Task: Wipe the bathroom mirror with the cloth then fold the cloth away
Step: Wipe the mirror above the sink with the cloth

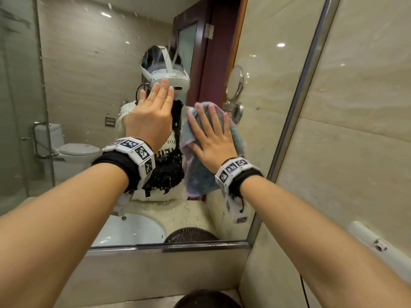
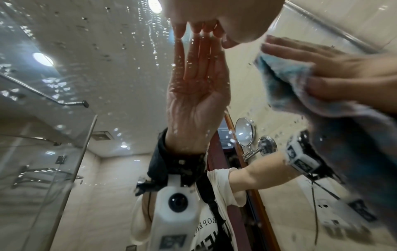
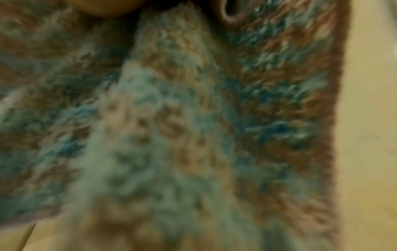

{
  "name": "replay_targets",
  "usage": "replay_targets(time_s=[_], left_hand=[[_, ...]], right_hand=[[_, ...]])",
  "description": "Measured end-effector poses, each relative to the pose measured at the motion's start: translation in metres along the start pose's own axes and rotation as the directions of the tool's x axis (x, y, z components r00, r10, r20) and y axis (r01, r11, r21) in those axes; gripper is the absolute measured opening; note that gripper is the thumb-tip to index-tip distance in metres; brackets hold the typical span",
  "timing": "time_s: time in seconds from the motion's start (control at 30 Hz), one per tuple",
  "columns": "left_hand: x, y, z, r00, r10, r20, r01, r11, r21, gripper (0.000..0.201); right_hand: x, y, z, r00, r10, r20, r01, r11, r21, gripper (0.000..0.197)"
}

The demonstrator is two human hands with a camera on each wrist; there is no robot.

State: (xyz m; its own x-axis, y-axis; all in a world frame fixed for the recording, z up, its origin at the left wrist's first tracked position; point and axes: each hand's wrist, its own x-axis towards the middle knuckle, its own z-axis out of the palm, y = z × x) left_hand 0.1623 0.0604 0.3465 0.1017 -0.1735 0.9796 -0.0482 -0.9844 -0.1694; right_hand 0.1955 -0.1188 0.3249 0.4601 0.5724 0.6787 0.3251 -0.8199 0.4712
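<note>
My right hand point(image 1: 212, 141) spreads flat, pressing the soft, limp cloth point(image 1: 195, 174) to the wet mirror point(image 1: 89, 63); my left hand point(image 1: 153, 116), flat-fingered, holds nothing.

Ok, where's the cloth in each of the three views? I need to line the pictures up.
Head: cloth right of centre, under the flat right hand, against the mirror.
Left wrist: cloth at the right edge, beneath the right hand's fingers.
Right wrist: cloth blurred, filling nearly the whole picture.
Shared landmark: the right hand lying on the cloth.
</note>
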Motion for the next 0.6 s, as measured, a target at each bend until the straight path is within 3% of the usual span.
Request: replay_targets(time_s=[0.1,0.17,0.27,0.37,0.43,0.47,0.5,0.57,0.6], left_hand=[[-0.001,0.001,0.001,1.000,0.003,-0.012,-0.003,1.000,-0.016,0.041],[-0.001,0.001,0.002,1.000,0.001,-0.020,-0.001,1.000,-0.023,0.040],[-0.002,0.003,0.003,1.000,-0.012,-0.023,0.011,1.000,-0.025,0.039],[-0.003,0.005,0.003,0.999,-0.027,-0.025,0.026,0.999,-0.029,0.040],[-0.003,0.005,0.004,0.999,-0.032,-0.031,0.032,0.999,-0.019,0.041],[-0.004,0.005,0.004,0.999,-0.033,-0.036,0.032,0.999,-0.018,0.041],[-0.004,0.005,0.005,0.999,-0.032,-0.040,0.031,0.999,-0.019,0.040],[-0.004,0.004,0.004,0.998,-0.029,-0.049,0.028,0.999,-0.021,0.039],[-0.004,0.004,0.004,0.998,-0.025,-0.050,0.024,0.999,-0.025,0.039]], right_hand=[[-0.014,0.030,0.004,1.000,-0.009,0.024,0.010,0.999,-0.030,0.071],[-0.010,0.062,-0.001,0.985,0.166,0.039,-0.166,0.986,0.014,0.076],[-0.002,0.096,-0.009,0.851,0.525,-0.011,-0.519,0.844,0.136,0.073],[-0.008,0.081,-0.001,0.740,0.672,-0.021,-0.660,0.732,0.169,0.075],[-0.022,0.049,0.009,0.713,0.701,0.019,-0.695,0.703,0.153,0.077],[-0.032,0.032,0.014,0.742,0.668,0.053,-0.668,0.732,0.136,0.075],[-0.042,0.017,0.020,0.806,0.584,0.094,-0.592,0.797,0.121,0.074],[-0.049,0.000,0.026,0.936,0.325,0.137,-0.342,0.931,0.126,0.075],[-0.042,0.000,0.021,0.971,0.210,0.115,-0.225,0.966,0.128,0.074]])
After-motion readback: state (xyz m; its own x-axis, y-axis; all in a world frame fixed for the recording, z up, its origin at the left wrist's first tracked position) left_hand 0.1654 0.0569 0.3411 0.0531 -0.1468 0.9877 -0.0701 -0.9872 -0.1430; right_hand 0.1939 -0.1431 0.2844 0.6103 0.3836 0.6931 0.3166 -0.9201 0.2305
